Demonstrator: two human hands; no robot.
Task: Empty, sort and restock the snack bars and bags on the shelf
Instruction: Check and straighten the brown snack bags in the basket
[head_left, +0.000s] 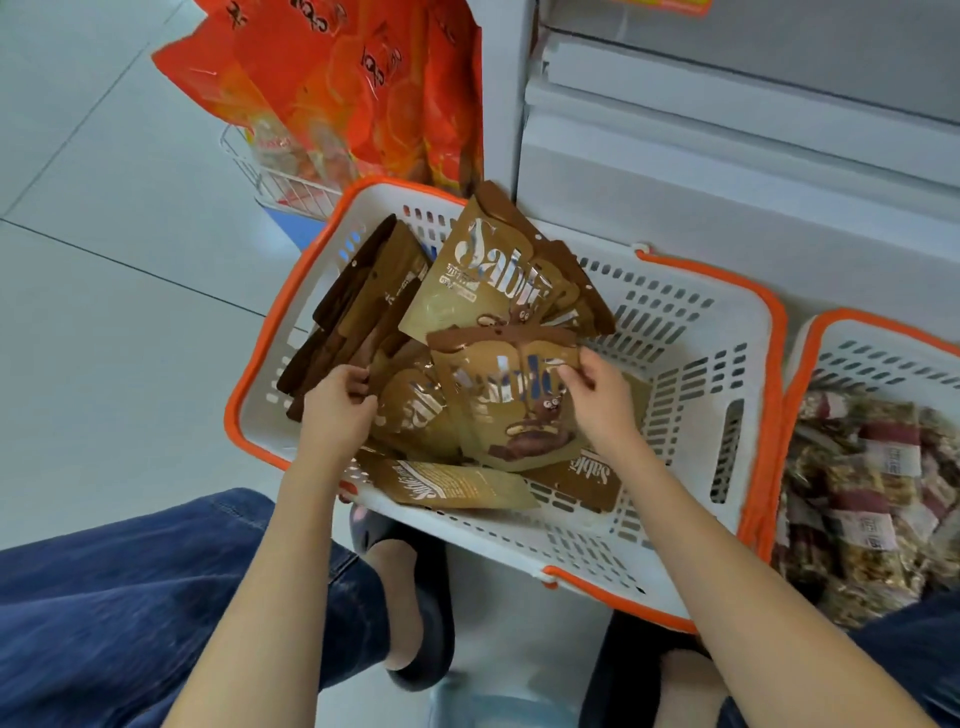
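At far left, pale floor tiles (104, 208) run under a denim-clad knee (130, 597). Behind, orange snack bags (353, 88) stand in a small wire rack (291, 192). The left hand (337, 410) reaches into a white basket with an orange rim (691, 415), its fingers curled round the edges of dark brown pouches (332, 322) leaning against the basket's left wall. In the middle of the basket lie gold-brown "Sablé" pouches (488, 275), some propped upright, others flat on the bottom. The right hand (602, 400) pinches the upper right corner of one Sablé pouch (509, 405), thumb and fingers closed on its edge, holding it tilted over the pile. Below the basket a foot in a dark slipper (415, 613) rests on the floor. Behind the basket rises the white base of the shelf unit (727, 156). At far right a second orange-rimmed basket (857, 338) touches the first and holds wrapped snack bars (872, 499) with maroon labels.
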